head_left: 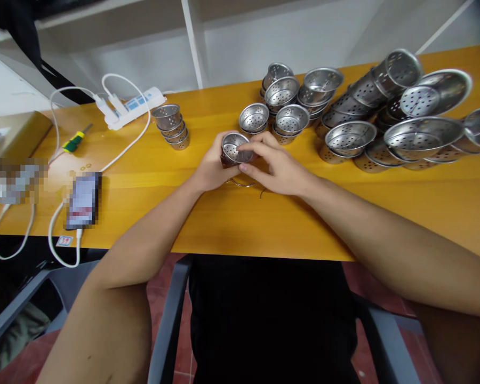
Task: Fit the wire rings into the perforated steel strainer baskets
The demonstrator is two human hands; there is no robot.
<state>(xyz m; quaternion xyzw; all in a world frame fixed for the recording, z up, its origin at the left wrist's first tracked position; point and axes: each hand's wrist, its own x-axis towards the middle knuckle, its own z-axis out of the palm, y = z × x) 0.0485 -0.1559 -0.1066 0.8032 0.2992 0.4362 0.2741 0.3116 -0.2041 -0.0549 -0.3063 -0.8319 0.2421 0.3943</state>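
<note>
Both my hands meet over the middle of the yellow wooden table (152,176) around one small perforated steel strainer cup (232,146). My left hand (211,166) wraps the cup from the left side. My right hand (272,164) closes on its right rim, fingers pressed along the edge. Thin wire pieces (244,184) lie on the table just under my hands. Beyond my hands stand more strainer cups (254,117), some stacked.
A big heap of larger perforated steel baskets (422,136) fills the right rear. A short stack of cups (172,127) stands left of centre. A white power strip (134,106), a screwdriver (75,141), a phone (83,200) and cables lie at left.
</note>
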